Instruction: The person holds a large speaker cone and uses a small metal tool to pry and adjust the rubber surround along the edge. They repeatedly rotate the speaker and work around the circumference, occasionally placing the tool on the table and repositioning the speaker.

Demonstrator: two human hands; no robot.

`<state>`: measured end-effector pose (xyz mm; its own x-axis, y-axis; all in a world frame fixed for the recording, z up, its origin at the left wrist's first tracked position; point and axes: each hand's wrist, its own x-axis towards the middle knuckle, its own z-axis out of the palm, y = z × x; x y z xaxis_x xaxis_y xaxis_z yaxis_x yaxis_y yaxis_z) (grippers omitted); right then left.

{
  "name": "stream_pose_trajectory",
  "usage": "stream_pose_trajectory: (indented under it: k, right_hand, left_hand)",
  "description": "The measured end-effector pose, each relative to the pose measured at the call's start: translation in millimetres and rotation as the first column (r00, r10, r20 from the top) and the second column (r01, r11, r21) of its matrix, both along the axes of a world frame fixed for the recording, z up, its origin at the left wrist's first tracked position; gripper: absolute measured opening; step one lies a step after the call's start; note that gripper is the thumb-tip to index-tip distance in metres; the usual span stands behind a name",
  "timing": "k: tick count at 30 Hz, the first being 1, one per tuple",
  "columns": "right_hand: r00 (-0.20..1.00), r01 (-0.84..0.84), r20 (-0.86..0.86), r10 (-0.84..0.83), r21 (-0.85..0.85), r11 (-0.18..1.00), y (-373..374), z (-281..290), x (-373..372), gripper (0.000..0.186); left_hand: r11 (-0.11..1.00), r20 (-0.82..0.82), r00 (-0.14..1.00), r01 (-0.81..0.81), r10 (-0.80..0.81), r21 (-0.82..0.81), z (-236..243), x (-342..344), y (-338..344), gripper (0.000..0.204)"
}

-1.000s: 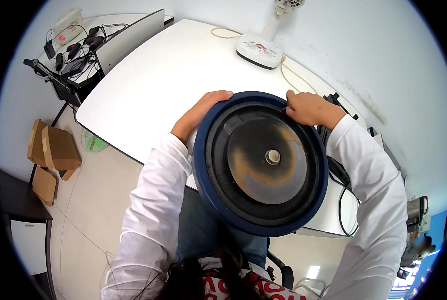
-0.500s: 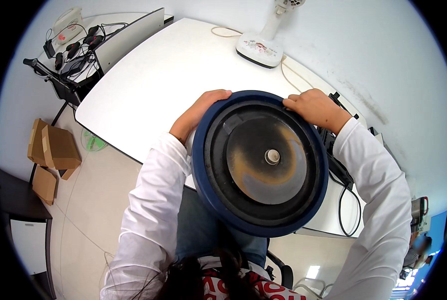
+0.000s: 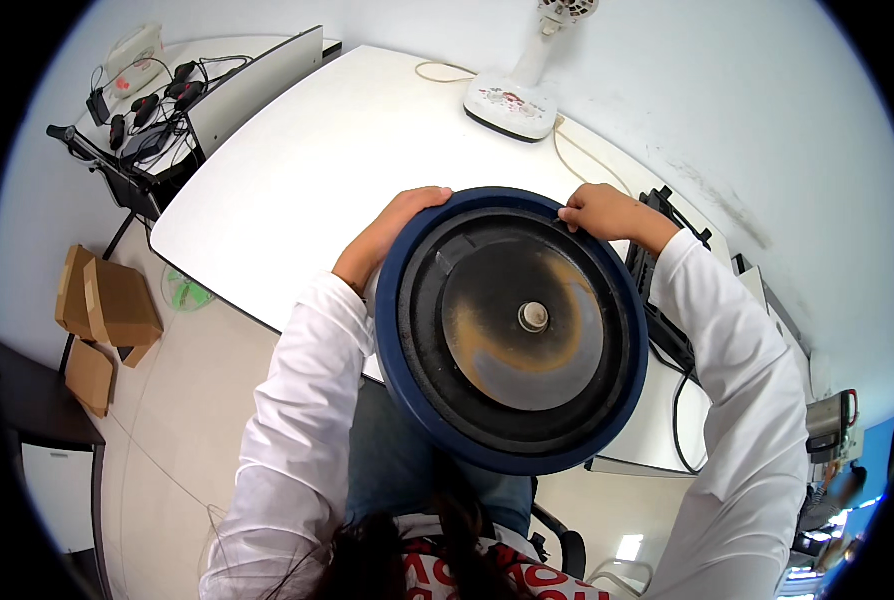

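A large round electric cooker body (image 3: 523,370) is tilted toward me over the near table edge and my lap. It has a dark blue rim, a black interior and a grey heating plate with brown burn marks. A small pale round button (image 3: 533,317) stands up at the plate's centre. My left hand (image 3: 407,220) is wrapped round the rim's upper left side, with most of its fingers hidden behind. At the upper right, my right hand (image 3: 607,212) pinches the rim, its fingertips curled over onto the inner edge.
The white table (image 3: 297,190) spreads beyond the cooker. A white fan (image 3: 512,100) stands at the back, with a cord beside it. Black equipment (image 3: 667,300) lies behind my right wrist. Cardboard boxes (image 3: 117,300) sit on the floor at left. A person (image 3: 835,495) is far right.
The cooker body has shifted slightly left, together with both hands. My right hand keeps its grip on the rim. The view has tilted a little.
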<state>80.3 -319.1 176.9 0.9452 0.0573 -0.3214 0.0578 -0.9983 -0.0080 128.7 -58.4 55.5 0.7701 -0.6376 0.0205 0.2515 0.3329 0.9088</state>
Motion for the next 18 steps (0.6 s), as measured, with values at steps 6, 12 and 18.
stream_pose_trajectory:
  k: [6,12,18]
  right_hand:
    - [0.998,-0.036,0.052,0.033,0.052,0.998,0.1,-3.2,-6.6,0.038]
    - [0.959,-0.210,0.161,0.232,-0.145,0.967,2.7,-5.9,-11.6,0.031]
    - [0.920,-0.295,0.206,0.334,-0.196,0.935,2.9,-0.5,-17.4,0.027]
  left_hand:
    - [1.000,0.042,0.999,0.007,-0.007,0.008,-0.5,-0.1,0.5,0.034]
    - [1.000,0.022,1.000,-0.001,0.001,0.022,4.7,-4.5,1.4,0.031]
    - [1.000,0.100,0.995,-0.007,0.007,0.006,-1.1,0.3,-0.2,0.033]
